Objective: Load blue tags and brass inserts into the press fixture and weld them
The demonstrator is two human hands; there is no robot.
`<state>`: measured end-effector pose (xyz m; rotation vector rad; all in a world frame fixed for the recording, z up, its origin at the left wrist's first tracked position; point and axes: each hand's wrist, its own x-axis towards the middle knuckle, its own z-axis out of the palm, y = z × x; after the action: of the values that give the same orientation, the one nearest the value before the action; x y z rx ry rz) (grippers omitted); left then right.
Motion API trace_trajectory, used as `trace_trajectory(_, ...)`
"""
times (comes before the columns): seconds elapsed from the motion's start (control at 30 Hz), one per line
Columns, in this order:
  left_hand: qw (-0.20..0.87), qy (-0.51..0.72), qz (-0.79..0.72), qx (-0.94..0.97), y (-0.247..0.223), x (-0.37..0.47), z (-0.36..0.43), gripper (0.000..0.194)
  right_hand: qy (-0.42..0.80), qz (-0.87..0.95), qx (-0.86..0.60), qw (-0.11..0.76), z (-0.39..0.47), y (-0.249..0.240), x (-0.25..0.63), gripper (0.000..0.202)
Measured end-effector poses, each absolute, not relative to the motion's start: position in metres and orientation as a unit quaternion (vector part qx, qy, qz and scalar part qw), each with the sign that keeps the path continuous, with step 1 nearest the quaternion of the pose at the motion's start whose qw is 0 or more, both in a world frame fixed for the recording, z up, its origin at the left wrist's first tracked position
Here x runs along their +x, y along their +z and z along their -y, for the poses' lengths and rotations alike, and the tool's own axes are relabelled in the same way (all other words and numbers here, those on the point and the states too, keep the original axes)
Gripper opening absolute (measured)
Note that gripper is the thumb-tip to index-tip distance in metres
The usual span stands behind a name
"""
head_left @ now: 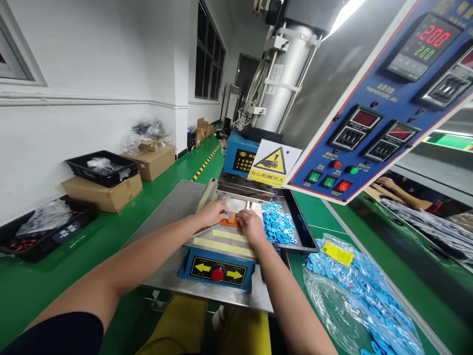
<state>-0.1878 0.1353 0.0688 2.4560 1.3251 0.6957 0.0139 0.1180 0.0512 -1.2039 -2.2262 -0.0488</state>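
Note:
An orange block [229, 220] lies on the machine's bed, below the metal press head [246, 190]. My left hand [213, 213] is at the block's left side, its fingers pinched on a small blue piece [226, 214]. At the block's right side is my right hand [251, 226], thumb and fingers together; whatever they hold is too small to make out. Just right of this hand, a black tray [303, 231] holds many small blue pieces [279, 224].
A clear plastic bag [354, 281] of blue pieces lies at the right. The control panel [369, 123] hangs at upper right, beside a hand-hazard sign [272, 162]. A red button [218, 274] faces me. Boxes [103, 192] stand at left; another person's arm [406, 197] is far right.

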Motion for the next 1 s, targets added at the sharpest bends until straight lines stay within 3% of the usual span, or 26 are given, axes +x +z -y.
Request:
trace_trajectory(0.43, 0.112, 0.218, -0.509, 0.825, 0.07, -0.183, -0.127, 0.018, -0.054, 0.844, -0.477, 0.239, -0.096, 0.053, 0.007, 0.028)
trace_trajectory(0.67, 0.027, 0.161, -0.502, 0.849, 0.074, -0.185, -0.099, 0.045, -0.074, 0.822, -0.483, 0.292, -0.083, 0.046, 0.01, 0.039)
trace_trajectory(0.8, -0.022, 0.136, -0.491, 0.86, 0.064, -0.178, -0.087, 0.044, -0.098, 0.813, -0.509, 0.266, -0.084, 0.047, 0.006, 0.034)
trace_trajectory(1.0, 0.0, 0.133, -0.506, 0.852, 0.058, -0.17, -0.085, 0.049, -0.07, 0.814, -0.517, 0.255, -0.09, 0.042, 0.003, 0.032)
